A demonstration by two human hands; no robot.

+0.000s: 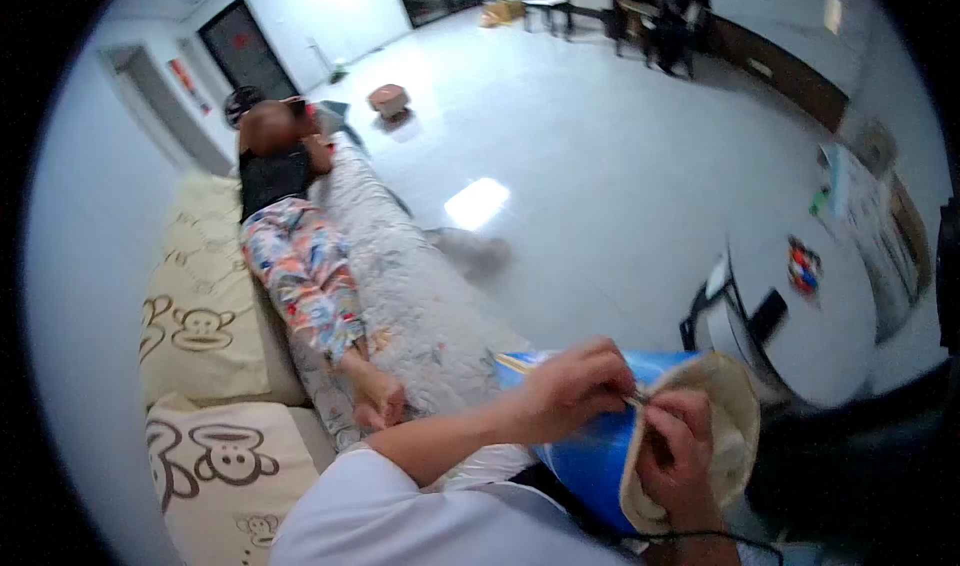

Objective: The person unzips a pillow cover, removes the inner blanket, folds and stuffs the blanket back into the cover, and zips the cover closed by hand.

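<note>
Pale floor (590,156) fills a bright room, with a long sofa (405,286) at left, where another person (295,251) lies, and a round table (825,351) at right. Just ahead of the wearer's body is the blue item (590,471), its cream rim (725,366) opening toward the right. At that rim the left hand (578,391) has its fingertips pinched together on the edge, meeting the right hand (680,446), whose fingers curl closed on it too; anything small between them is too blurred to tell.
</note>
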